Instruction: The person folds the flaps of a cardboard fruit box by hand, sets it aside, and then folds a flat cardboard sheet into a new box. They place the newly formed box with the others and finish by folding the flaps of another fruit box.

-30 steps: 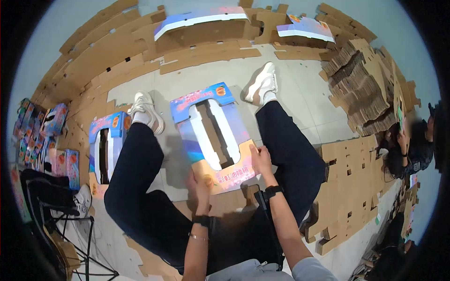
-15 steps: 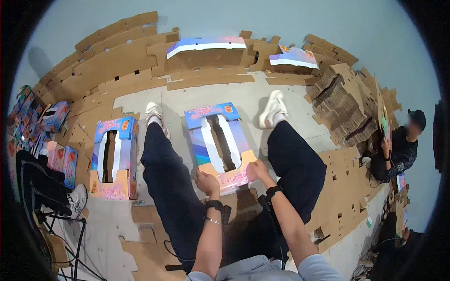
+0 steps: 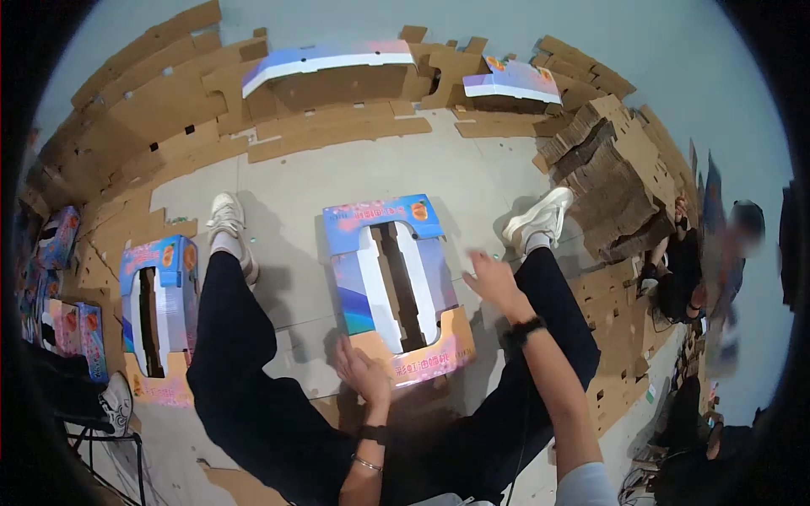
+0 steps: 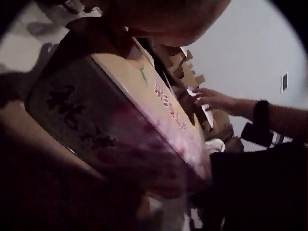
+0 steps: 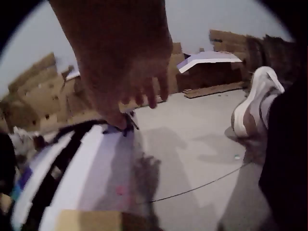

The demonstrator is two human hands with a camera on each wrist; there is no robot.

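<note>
It looked like a packing workroom — a stack of flattened cardboard [image 3: 607, 181] stood on the tiled floor [image 3: 295, 185], with printed fruit cartons [image 3: 156, 316] around the person.

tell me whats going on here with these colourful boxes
A person has a printed cardboard box with a long slot in its top between their legs. Their left hand is at its near left corner, and their right hand is open beside its right edge. A similar box sits on the floor beyond their left leg.

Cardbd stack [image 3: 606, 187] upper R, wall [image 3: 591, 29] bhnd
</note>
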